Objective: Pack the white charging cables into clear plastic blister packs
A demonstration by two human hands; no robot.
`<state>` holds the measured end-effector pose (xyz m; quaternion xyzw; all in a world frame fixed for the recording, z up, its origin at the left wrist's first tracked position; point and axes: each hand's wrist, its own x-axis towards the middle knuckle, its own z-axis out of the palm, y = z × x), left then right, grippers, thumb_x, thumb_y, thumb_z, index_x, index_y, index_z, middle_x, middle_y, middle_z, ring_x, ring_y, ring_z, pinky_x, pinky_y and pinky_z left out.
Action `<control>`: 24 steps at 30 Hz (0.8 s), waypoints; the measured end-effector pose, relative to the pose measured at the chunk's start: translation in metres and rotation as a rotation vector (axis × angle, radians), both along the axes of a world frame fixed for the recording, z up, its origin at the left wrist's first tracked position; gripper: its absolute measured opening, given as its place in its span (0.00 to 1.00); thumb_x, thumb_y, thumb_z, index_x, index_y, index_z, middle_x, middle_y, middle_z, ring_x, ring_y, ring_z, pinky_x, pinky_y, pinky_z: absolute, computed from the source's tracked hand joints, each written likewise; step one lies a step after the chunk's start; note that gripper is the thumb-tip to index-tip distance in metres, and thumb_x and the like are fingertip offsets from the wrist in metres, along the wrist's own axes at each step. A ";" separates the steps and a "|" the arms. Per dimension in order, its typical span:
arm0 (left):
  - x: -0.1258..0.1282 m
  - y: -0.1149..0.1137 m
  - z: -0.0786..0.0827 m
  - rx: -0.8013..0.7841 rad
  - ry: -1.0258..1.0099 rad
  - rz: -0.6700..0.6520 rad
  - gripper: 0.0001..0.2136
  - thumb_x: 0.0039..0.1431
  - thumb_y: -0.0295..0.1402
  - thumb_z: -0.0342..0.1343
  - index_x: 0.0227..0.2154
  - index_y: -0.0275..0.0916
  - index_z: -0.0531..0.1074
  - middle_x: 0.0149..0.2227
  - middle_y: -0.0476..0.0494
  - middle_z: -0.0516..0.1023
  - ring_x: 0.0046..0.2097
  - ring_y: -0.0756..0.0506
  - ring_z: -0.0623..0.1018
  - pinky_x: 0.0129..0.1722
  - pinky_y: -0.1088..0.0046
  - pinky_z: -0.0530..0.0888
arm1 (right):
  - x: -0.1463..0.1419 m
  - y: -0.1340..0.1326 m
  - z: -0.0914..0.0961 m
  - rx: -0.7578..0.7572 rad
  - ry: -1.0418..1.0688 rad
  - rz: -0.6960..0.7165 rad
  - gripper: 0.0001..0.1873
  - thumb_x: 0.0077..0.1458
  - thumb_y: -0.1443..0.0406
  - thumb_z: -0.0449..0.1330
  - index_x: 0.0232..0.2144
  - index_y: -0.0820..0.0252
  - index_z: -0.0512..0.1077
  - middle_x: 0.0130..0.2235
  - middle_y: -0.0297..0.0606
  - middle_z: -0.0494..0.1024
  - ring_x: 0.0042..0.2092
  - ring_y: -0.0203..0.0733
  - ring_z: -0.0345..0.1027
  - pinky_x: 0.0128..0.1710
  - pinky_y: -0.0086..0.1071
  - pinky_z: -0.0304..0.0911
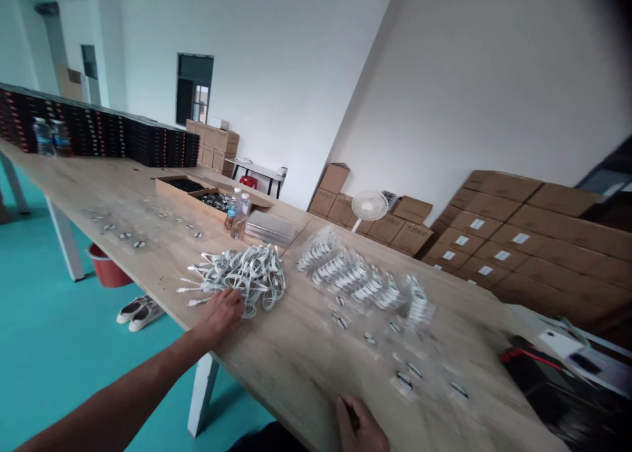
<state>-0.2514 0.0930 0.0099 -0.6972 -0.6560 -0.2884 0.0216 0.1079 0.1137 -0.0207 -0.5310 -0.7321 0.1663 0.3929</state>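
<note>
A loose pile of white cables [247,274] with pale plugs lies near the table's left edge. My left hand [224,314] rests against the near side of that pile, its fingers curled down on a cable; the fingertips are partly hidden. Low in the view, by the table's near edge, my right hand [360,426] is loosely closed, with nothing visible in it. Beyond it, clear plastic bags [405,379] with black-and-white oval labels lie flat. Several bagged white cables [345,271] are laid in a row to the right of the pile.
Two bottles [237,215] stand behind the pile, beside cardboard trays [197,195] of black items and a stack of flat grey sheets [269,228]. More labelled bags [123,235] lie to the left. Black boxes [143,139] are stacked at the far end. A black bag [557,386] sits right.
</note>
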 end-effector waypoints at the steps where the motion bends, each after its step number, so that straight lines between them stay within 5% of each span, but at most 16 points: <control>1: -0.001 0.004 0.002 0.031 -0.102 -0.031 0.04 0.48 0.26 0.59 0.23 0.40 0.72 0.36 0.43 0.73 0.42 0.41 0.71 0.42 0.65 0.65 | 0.000 -0.001 0.000 0.006 -0.010 0.014 0.24 0.55 0.45 0.53 0.30 0.55 0.78 0.32 0.41 0.83 0.33 0.46 0.77 0.38 0.33 0.71; 6: -0.014 0.024 0.022 0.195 -0.491 -0.020 0.03 0.50 0.33 0.60 0.26 0.40 0.73 0.34 0.46 0.71 0.35 0.46 0.70 0.38 0.70 0.66 | 0.002 -0.001 -0.003 0.010 -0.060 0.059 0.21 0.57 0.49 0.53 0.32 0.55 0.78 0.33 0.41 0.83 0.34 0.45 0.77 0.39 0.33 0.71; 10: -0.017 0.041 0.042 0.327 -1.088 0.011 0.09 0.47 0.38 0.63 0.25 0.39 0.72 0.25 0.52 0.68 0.27 0.51 0.67 0.31 0.75 0.65 | 0.001 -0.002 -0.003 0.010 -0.059 0.033 0.21 0.57 0.49 0.52 0.32 0.56 0.78 0.33 0.41 0.82 0.34 0.45 0.77 0.39 0.32 0.71; 13: -0.009 0.049 0.051 0.317 -1.329 -0.019 0.12 0.49 0.41 0.61 0.26 0.38 0.68 0.22 0.54 0.69 0.25 0.52 0.68 0.29 0.76 0.67 | -0.002 -0.003 0.000 0.017 -0.042 0.022 0.22 0.57 0.49 0.52 0.30 0.56 0.78 0.32 0.42 0.82 0.34 0.45 0.77 0.38 0.33 0.71; 19: 0.033 0.039 0.046 0.122 -1.730 -0.185 0.09 0.45 0.33 0.62 0.26 0.36 0.67 0.29 0.45 0.77 0.36 0.45 0.79 0.42 0.66 0.76 | -0.013 -0.010 0.012 -0.063 0.058 0.013 0.21 0.53 0.47 0.56 0.29 0.56 0.79 0.32 0.41 0.82 0.35 0.48 0.76 0.39 0.37 0.70; 24: 0.111 0.002 0.032 -0.243 -1.968 -0.399 0.11 0.43 0.28 0.68 0.30 0.35 0.72 0.31 0.46 0.79 0.36 0.48 0.79 0.41 0.73 0.75 | -0.045 -0.035 0.022 -0.260 0.362 0.098 0.24 0.52 0.47 0.60 0.43 0.56 0.78 0.45 0.42 0.81 0.47 0.49 0.74 0.48 0.38 0.68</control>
